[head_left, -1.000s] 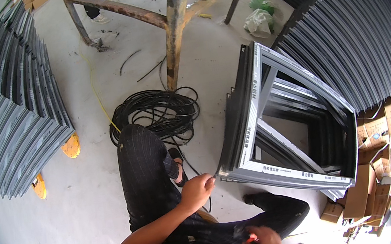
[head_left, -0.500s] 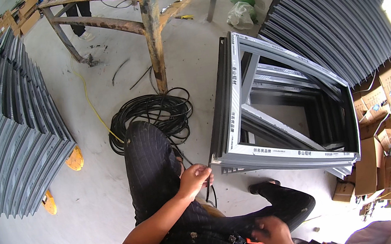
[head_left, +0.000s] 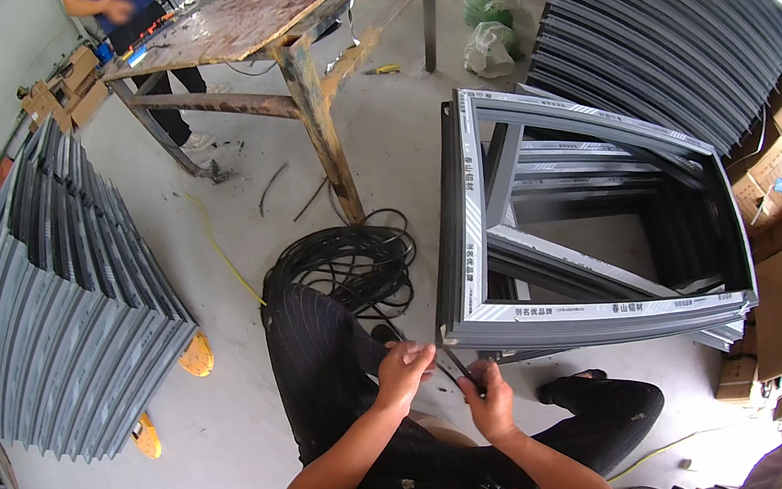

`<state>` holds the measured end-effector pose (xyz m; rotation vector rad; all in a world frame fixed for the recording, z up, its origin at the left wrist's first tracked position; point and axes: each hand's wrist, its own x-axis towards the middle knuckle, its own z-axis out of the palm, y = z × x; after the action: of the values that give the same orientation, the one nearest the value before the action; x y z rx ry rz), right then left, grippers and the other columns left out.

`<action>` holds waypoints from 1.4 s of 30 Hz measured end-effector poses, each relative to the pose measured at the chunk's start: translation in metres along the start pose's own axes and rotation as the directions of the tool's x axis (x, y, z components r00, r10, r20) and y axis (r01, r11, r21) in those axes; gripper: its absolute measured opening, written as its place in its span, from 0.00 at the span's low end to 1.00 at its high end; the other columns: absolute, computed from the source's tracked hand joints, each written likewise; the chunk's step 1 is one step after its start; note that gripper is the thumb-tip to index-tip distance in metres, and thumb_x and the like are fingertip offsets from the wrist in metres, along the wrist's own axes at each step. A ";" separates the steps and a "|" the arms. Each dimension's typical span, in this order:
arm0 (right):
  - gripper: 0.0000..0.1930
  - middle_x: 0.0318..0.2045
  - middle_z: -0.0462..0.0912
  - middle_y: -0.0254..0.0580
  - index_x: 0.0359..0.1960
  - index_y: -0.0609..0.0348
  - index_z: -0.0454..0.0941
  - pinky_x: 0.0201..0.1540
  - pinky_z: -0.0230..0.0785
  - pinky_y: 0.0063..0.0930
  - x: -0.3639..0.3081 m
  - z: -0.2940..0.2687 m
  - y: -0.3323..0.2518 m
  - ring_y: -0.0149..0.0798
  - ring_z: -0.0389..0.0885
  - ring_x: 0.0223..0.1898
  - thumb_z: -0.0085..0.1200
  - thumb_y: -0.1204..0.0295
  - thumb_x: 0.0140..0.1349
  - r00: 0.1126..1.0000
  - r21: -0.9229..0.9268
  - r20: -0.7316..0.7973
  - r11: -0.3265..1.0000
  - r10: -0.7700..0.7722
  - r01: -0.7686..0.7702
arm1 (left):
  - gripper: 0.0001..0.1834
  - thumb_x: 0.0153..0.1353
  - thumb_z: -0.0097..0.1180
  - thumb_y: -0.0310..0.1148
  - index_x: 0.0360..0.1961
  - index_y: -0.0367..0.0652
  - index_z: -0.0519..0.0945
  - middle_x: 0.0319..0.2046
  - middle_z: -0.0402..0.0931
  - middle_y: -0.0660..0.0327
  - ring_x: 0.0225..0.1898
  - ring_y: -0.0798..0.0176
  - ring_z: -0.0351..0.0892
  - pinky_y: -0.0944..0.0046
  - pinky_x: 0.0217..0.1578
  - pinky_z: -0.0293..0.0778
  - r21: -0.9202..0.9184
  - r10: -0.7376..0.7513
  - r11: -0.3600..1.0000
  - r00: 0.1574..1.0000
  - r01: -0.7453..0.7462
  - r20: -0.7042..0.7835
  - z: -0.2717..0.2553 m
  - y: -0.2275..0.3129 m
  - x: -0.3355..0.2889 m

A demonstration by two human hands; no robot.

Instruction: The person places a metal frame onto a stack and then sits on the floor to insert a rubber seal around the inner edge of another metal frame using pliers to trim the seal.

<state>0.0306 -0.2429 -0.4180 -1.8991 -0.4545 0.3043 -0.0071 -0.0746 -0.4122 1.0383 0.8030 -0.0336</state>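
Observation:
My left hand (head_left: pixel 406 376) is closed in a pinch on a thin black strip (head_left: pixel 446 372), close to the lower left corner of a stack of grey window frames (head_left: pixel 613 306). From the coil of black strip (head_left: pixel 339 267) on the floor, a length runs toward my hands. My right hand (head_left: pixel 491 404) sits just right of the left one, below the frame's lower edge. Its fingers are closed on a slim dark thing whose kind I cannot make out. White film with print covers the face of the top frame.
Curved stacks of grey profiles (head_left: pixel 92 340) stand at the left on yellow feet; more profiles (head_left: pixel 663 32) lean at the far right. A rusty work table (head_left: pixel 277 24) is ahead, with a person (head_left: pixel 108 8) behind it. Cardboard boxes (head_left: pixel 776 318) lie right; plastic bags (head_left: pixel 491 47) lie beyond the frames.
My right hand has risen from my lap to beside my left hand, now closed on a slim dark thing. My left hand stays at the frame's corner. The view has tilted up slightly.

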 end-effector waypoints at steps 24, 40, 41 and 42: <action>0.08 0.27 0.82 0.42 0.38 0.63 0.77 0.27 0.71 0.29 0.025 -0.023 -0.008 0.36 0.78 0.23 0.58 0.73 0.59 0.965 0.110 0.252 0.989 0.072 -0.103 | 0.16 0.65 0.53 0.42 0.39 0.37 0.78 0.30 0.78 0.64 0.30 0.72 0.76 0.72 0.32 0.71 0.206 0.009 0.978 0.985 -0.045 0.171 -0.002 0.023 0.035; 0.10 0.30 0.76 0.35 0.33 0.51 0.82 0.29 0.72 0.33 0.049 -0.029 -0.021 0.41 0.78 0.30 0.58 0.77 0.47 0.876 -0.555 -0.005 0.730 -0.482 0.399 | 0.08 0.61 0.57 0.30 0.39 0.39 0.74 0.35 0.79 0.60 0.35 0.67 0.79 0.70 0.36 0.73 0.071 0.011 0.997 0.974 -0.028 0.228 0.008 0.022 0.014; 0.10 0.30 0.76 0.35 0.33 0.51 0.82 0.29 0.72 0.32 0.048 -0.028 -0.022 0.41 0.79 0.30 0.57 0.77 0.47 0.876 -0.573 0.005 0.716 -0.483 0.399 | 0.08 0.61 0.58 0.30 0.38 0.40 0.74 0.34 0.79 0.61 0.34 0.67 0.79 0.71 0.34 0.72 0.006 0.023 1.000 0.979 -0.025 0.204 0.006 0.013 0.019; 0.10 0.31 0.76 0.35 0.33 0.51 0.82 0.28 0.72 0.32 0.048 -0.028 -0.023 0.40 0.79 0.30 0.57 0.77 0.46 0.876 -0.593 0.014 0.701 -0.483 0.396 | 0.07 0.61 0.58 0.30 0.37 0.40 0.74 0.33 0.79 0.61 0.33 0.68 0.79 0.72 0.33 0.72 -0.059 0.034 0.998 0.982 -0.023 0.183 0.006 0.006 0.025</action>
<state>0.0819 -0.2374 -0.3865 -2.2971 -0.9738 -0.3410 0.0163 -0.0674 -0.4217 0.9775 0.6175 -0.0807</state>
